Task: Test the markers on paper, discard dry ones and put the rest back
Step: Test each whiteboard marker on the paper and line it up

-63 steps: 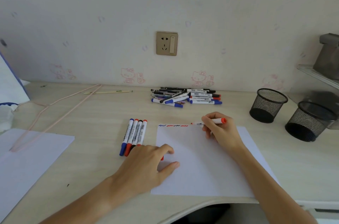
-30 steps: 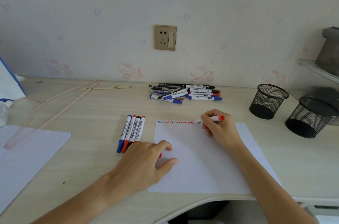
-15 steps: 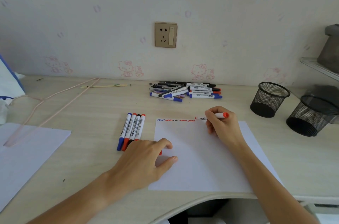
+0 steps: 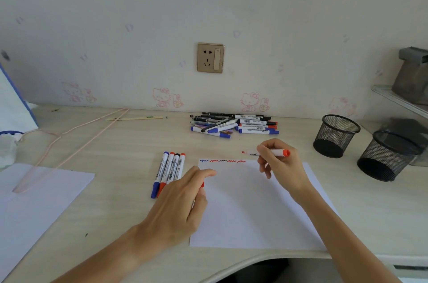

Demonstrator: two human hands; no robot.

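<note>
**Red marker off the sheet, cap not back on**

Red marker is in the right hand, fingers pinching the barrel near mid-length, uncapped tip pointing left and held just above the desk beyond the top edge of the paper. Row of squiggles along that edge: blue, red, black, red, red, so this one looks like it writes. Left hand sits at the sheet's left edge w/ fingers loosely curled; a bit of red shows under them, prob. the cap, can't tell for sure. Four tested markers lie side by side just left of the paper. Untested pile is near the wall; two mesh pen cups stand at right.

Risks: bare tip could smear desk or skin if the hand swings low. Cap could miss if the left hand fumbles it. Sheet may slide once the left hand lifts. Wrong cup = good marker binned, since nothing marks which is which.
</note>
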